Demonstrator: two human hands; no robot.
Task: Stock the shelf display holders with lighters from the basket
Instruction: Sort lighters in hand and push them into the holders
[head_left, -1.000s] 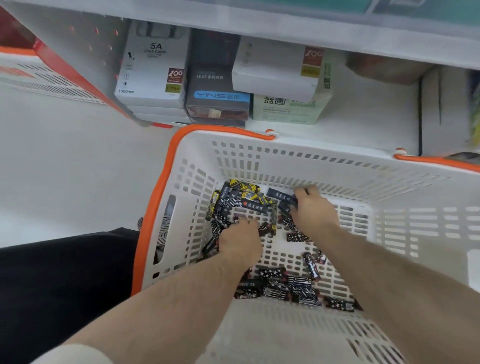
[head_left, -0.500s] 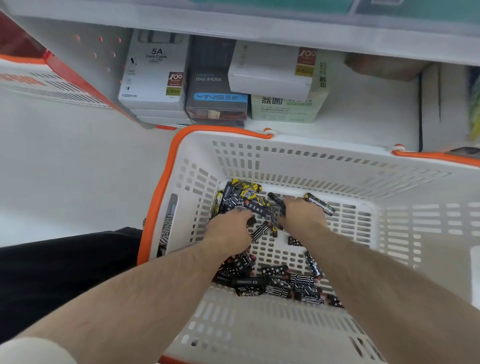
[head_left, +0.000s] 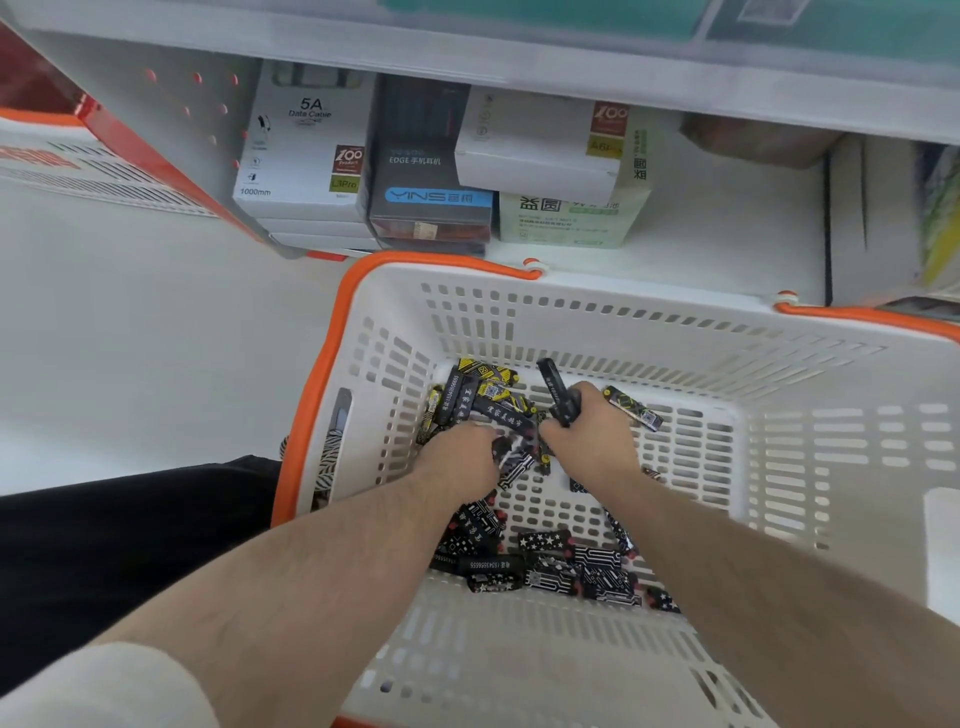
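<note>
Many small black lighters (head_left: 545, 561) lie on the floor of the white basket (head_left: 727, 364), some under the hands and some nearer the person. The right hand (head_left: 589, 441) grips a few lighters, which stick out past its fingers. The left hand (head_left: 457, 460), just beside it, presses down on the pile; its fingers are hidden. Boxes (head_left: 306, 156) sit on the shelf (head_left: 727, 234) beyond both hands.

Left hand (head_left: 457, 460): reached down palm-down, fingers curled, grip unclear.
Right hand (head_left: 589, 441): knuckles up, fingers curled, pinching lighters (head_left: 558, 392).
Forearms: both bare, extended forward, converging.
</note>
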